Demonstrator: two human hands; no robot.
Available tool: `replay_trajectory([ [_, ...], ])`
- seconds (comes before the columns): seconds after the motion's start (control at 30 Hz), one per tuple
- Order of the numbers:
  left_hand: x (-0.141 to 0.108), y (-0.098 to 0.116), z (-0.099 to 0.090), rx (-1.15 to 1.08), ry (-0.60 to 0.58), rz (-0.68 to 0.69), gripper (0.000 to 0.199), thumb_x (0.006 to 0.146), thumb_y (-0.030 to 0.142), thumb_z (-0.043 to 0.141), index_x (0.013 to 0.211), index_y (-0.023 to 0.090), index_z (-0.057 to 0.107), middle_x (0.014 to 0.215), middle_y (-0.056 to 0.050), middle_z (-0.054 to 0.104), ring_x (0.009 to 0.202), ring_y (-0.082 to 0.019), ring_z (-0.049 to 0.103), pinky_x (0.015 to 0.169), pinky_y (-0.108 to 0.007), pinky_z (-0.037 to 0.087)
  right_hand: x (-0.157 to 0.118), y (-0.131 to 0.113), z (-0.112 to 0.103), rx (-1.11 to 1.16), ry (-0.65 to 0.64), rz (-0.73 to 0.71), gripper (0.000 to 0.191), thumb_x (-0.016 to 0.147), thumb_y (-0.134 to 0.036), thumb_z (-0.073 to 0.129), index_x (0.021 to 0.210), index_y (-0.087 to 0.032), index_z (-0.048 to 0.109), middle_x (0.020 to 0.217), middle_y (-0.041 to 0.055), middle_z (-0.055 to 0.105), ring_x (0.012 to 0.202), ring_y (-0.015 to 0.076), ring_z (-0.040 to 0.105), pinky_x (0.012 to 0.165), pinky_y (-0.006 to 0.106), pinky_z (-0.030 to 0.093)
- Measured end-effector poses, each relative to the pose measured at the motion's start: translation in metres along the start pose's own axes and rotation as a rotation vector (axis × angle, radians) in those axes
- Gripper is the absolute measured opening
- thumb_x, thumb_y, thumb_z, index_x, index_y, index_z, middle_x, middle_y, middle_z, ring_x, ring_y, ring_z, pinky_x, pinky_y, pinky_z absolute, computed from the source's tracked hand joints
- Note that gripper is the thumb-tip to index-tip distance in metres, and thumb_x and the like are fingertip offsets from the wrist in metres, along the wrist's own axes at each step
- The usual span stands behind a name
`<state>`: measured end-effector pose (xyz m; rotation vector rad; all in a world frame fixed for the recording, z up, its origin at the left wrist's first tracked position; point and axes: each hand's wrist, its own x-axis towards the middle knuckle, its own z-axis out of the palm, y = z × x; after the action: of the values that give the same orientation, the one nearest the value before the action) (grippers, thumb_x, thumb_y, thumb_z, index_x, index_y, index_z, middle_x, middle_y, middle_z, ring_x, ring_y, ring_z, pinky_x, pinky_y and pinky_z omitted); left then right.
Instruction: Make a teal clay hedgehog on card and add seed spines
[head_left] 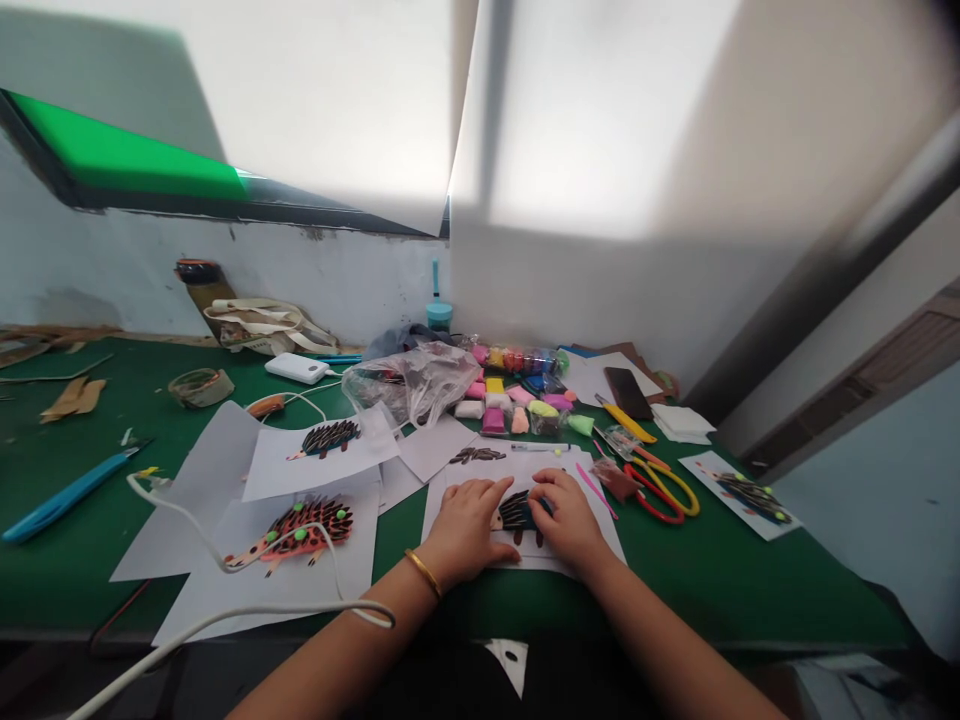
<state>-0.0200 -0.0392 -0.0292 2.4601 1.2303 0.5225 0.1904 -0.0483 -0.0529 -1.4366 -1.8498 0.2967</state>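
Note:
On a white sheet [450, 520] in front of me is a hedgehog picture [514, 510] with dark raised spines, partly hidden by my hands. My left hand [469, 530] lies at its left side, thumb and fingers apart, holding the sheet down. Over the right part of the hedgehog is my right hand [566, 520], its fingers curled in with the tips close together; whatever is between them is too small to make out. Several dark brown clay strips [478, 455] lie at the top of the sheet. A thin white pen-like tool [540, 447] rests beside them.
Coloured clay packets [495, 420] and a plastic bag [412, 380] lie behind the sheet. Scissors [667, 495], a yellow cutter [628, 420] and a phone [628, 392] are at right. Left are other hedgehog sheets [352, 560], a white cable [247, 610] and a blue cutter [71, 495].

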Motion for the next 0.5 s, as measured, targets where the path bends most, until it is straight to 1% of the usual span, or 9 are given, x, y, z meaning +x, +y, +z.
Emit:
replay_trajectory([
  [0.33, 0.0004, 0.001, -0.0011, -0.012, -0.015, -0.008, 0.092, 0.061, 0.049, 0.086, 0.14, 0.032, 0.042, 0.132, -0.007, 0.055, 0.124, -0.031, 0.047, 0.103, -0.046, 0.031, -0.0012, -0.0005, 0.0017, -0.122, -0.025, -0.062, 0.012, 0.085, -0.022, 0.055, 0.083, -0.023, 0.068, 0.113, 0.0081, 0.061, 0.109, 0.0256, 0.054, 0.095, 0.045, 0.042],
  [0.5, 0.0003, 0.0007, -0.0015, -0.019, -0.003, 0.011, 0.091, 0.059, 0.049, 0.087, 0.137, 0.032, 0.045, 0.131, -0.006, 0.057, 0.123, -0.03, 0.048, 0.102, -0.045, 0.032, -0.001, -0.0069, 0.0001, -0.202, -0.055, -0.074, 0.013, 0.085, -0.019, 0.055, 0.086, -0.023, 0.068, 0.116, 0.0079, 0.06, 0.111, 0.0268, 0.052, 0.093, 0.046, 0.041],
])
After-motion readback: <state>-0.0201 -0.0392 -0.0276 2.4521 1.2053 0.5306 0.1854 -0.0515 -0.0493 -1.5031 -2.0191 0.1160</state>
